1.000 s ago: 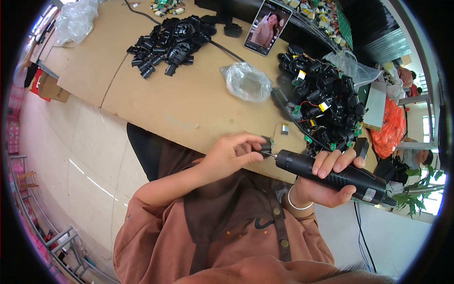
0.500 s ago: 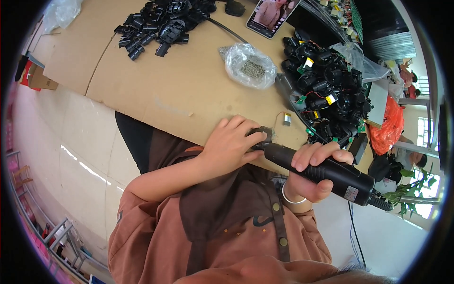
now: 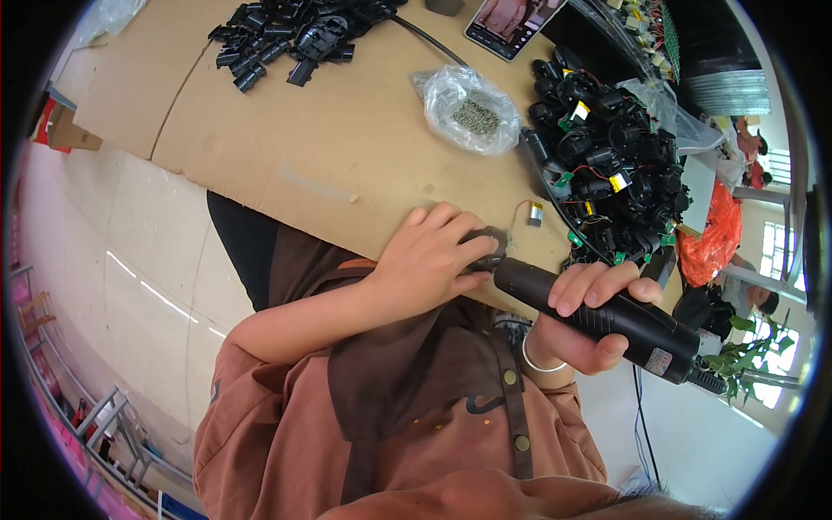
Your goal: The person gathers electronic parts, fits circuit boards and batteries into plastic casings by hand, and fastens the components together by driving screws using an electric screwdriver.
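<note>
At the near edge of the cardboard-covered table (image 3: 286, 173), my left hand (image 3: 425, 264) closes its fingers on a small black plastic part (image 3: 497, 238), mostly hidden under them. My right hand (image 3: 589, 308) is wrapped round a black corded electric screwdriver (image 3: 667, 347). The tool lies slantwise, its front end against the part and its cord end pointing to the lower right. I cannot make out the bit's tip. Just beyond the part, a small silvery battery (image 3: 536, 214) with thin wires rests on the cardboard.
A clear plastic bag of tiny screws (image 3: 475, 117) lies farther back. Black assemblies (image 3: 607, 173) with green boards and wires are heaped at right. Black plastic housings (image 3: 303, 43) are piled at the back left. A phone (image 3: 511, 26) stands at the back.
The view has shifted slightly, so the table things sit a little higher and to the right. Both hands keep their hold, and the screwdriver stays against the part.
</note>
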The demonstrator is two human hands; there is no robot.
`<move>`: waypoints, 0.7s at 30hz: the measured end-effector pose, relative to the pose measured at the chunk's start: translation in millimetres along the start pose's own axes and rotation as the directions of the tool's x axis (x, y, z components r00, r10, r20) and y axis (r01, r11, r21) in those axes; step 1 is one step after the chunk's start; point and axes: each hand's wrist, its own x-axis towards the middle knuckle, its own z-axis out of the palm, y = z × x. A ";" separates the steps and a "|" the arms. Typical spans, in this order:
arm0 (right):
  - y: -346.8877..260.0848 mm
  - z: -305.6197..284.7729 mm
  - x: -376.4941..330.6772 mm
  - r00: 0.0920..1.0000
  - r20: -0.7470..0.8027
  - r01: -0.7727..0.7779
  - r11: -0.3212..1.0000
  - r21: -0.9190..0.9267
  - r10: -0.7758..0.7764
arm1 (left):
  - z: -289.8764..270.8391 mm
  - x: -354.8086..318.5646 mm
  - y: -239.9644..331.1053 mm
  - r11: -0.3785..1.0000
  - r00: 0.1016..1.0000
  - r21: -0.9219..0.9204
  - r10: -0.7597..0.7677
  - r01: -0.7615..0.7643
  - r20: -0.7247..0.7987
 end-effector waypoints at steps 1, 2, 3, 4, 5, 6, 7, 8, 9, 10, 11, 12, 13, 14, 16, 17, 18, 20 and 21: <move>0.2 -0.1 -0.1 1.000 -0.001 -0.012 1.000 -0.001 0.012 | 0.1 -0.4 0.0 1.000 1.000 -0.001 -0.002 0.002 0.000; 0.2 -0.3 -0.2 1.000 -0.002 -0.024 1.000 -0.002 0.024 | 0.2 -0.9 0.0 1.000 1.000 -0.008 -0.012 0.012 0.003; 0.5 -0.9 -0.6 1.000 -0.001 -0.025 1.000 -0.003 0.025 | 0.8 -0.9 -0.4 1.000 1.000 -0.016 -0.019 0.019 0.007; 0.5 -1.6 -1.0 1.000 -0.002 -0.023 1.000 0.000 0.023 | 1.3 -0.6 -0.6 1.000 1.000 -0.017 -0.020 0.020 0.007; 0.5 -2.2 -1.2 1.000 -0.004 -0.021 1.000 0.002 0.021 | 1.7 -0.3 -0.7 1.000 1.000 -0.019 -0.018 0.018 0.009; 0.9 -2.7 -1.1 1.000 -0.003 -0.022 1.000 0.003 0.022 | 2.0 -0.5 -0.8 1.000 1.000 -0.019 -0.017 0.017 0.010; 1.4 -3.1 -0.7 1.000 0.012 -0.020 1.000 0.008 0.020 | 2.1 -0.8 -0.9 1.000 1.000 -0.019 -0.019 0.019 0.010; 1.8 -3.3 -0.6 0.999 0.026 -0.019 1.000 0.013 0.018 | 2.3 -1.2 -1.1 1.000 1.000 -0.016 -0.021 0.021 0.012; 1.7 -2.8 -0.4 0.999 0.027 -0.019 1.000 0.013 0.019 | 2.2 -1.2 -1.0 1.000 1.000 -0.015 -0.023 0.023 0.015; 1.7 -1.9 -0.4 1.000 0.022 -0.013 1.000 0.010 0.013 | 2.2 -1.2 -1.0 1.000 1.000 -0.014 -0.024 0.024 0.014; 1.8 -1.0 -0.4 1.000 0.017 -0.008 1.000 0.007 0.008 | 2.4 -1.3 -1.1 1.000 1.000 -0.015 -0.023 0.023 0.012; 1.4 0.0 -0.8 1.000 0.018 -0.008 1.000 0.007 0.008 | 2.4 -1.1 -1.2 1.000 1.000 -0.016 -0.020 0.021 0.011; 0.9 1.1 -1.4 1.000 0.002 -0.002 1.000 0.002 0.002 | 2.3 -0.9 -1.1 1.000 1.000 -0.016 -0.021 0.021 0.011; 0.7 1.7 -1.6 1.000 -0.013 0.003 1.000 -0.002 -0.003 | 2.0 -0.6 -1.1 1.000 1.000 -0.014 -0.020 0.020 0.015; 1.2 1.8 -1.5 1.000 -0.013 0.006 1.000 -0.004 -0.006 | 1.8 -0.7 -0.9 1.000 1.000 -0.013 -0.020 0.020 0.019; 1.6 1.7 -1.3 1.000 -0.014 0.009 1.000 -0.007 -0.009 | 1.6 -0.6 -0.8 1.000 1.000 -0.013 -0.021 0.021 0.018; 2.1 1.3 -1.2 1.000 -0.014 0.008 1.000 -0.006 -0.008 | 1.6 -0.6 -0.9 1.000 1.000 -0.014 -0.021 0.022 0.018; 2.9 -0.3 -0.8 1.000 -0.004 0.006 1.000 0.002 -0.006 | 1.7 -0.7 -1.2 1.000 1.000 -0.017 -0.020 0.020 0.015; 2.9 -0.6 -0.7 1.000 -0.004 0.005 1.000 0.003 -0.005 | 1.7 -0.8 -1.3 1.000 1.000 -0.020 -0.018 0.019 0.010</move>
